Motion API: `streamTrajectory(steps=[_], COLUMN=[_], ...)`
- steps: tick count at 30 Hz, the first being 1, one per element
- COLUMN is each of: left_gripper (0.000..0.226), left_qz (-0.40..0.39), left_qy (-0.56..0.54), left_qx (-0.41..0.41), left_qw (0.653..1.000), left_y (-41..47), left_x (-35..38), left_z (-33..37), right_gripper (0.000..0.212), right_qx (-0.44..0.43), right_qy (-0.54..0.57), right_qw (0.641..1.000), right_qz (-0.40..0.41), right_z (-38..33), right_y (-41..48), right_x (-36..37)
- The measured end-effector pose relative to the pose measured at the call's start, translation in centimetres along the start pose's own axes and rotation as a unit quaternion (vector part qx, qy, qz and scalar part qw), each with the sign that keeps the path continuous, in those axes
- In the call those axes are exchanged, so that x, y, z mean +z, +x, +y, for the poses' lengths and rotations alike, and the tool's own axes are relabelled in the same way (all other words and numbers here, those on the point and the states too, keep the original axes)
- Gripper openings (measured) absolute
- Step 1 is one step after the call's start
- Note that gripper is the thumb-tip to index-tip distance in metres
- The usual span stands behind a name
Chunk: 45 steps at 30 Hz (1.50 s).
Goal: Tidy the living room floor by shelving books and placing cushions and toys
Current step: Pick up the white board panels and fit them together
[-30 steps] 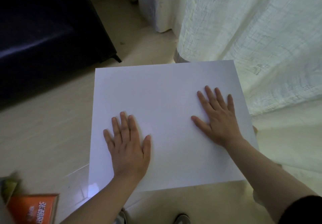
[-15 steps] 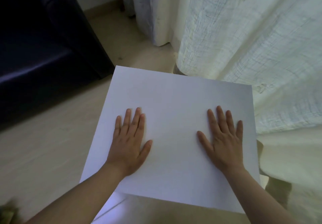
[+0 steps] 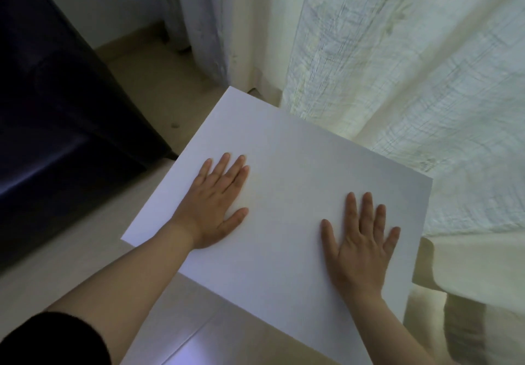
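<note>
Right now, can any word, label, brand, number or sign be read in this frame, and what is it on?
None can be read. The white flat surface under the left hand and right hand is blank. The curtain, the dark furniture and the floor show no writing.

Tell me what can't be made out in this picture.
Head view:
- White panel: blank, so what it is is unclear; whatever lies beneath is hidden by it and the left hand and right hand flat on it.
- Dark furniture: cut off by the left edge, too dim for detail.
- Wall behind the curtain: hidden by it.
</note>
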<state>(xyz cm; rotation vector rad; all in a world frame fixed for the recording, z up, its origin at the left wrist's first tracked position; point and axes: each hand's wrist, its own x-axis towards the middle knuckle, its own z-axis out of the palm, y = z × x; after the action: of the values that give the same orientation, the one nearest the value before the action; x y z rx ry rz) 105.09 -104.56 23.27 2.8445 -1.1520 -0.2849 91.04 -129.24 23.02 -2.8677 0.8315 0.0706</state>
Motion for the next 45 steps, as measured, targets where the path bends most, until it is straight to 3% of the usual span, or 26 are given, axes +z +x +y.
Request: streamTrajectory(steps=[18, 40, 45], left_gripper=[0.072, 0.075, 0.079], left_qz=[0.003, 0.001, -0.027], left_qy=[-0.003, -0.013, 0.01], left_qx=[0.077, 0.105, 0.091], left_qw=[0.997, 0.994, 0.995], left_y=[12.6, 19.6, 19.6], left_x=[-2.8, -4.4, -4.6], left_z=[-8.9, -10.6, -10.6], right_gripper=[0.075, 0.077, 0.079], right_qx=[0.087, 0.12, 0.123], right_qy=[0.006, -0.002, 0.001], right_qw=[0.996, 0.993, 0.991], right_qz=[0.0, -0.01, -0.054], right_z=[-6.4, -7.0, -7.3], right_y=[9.8, 15.7, 15.8], right_x=[0.1, -0.5, -1.2])
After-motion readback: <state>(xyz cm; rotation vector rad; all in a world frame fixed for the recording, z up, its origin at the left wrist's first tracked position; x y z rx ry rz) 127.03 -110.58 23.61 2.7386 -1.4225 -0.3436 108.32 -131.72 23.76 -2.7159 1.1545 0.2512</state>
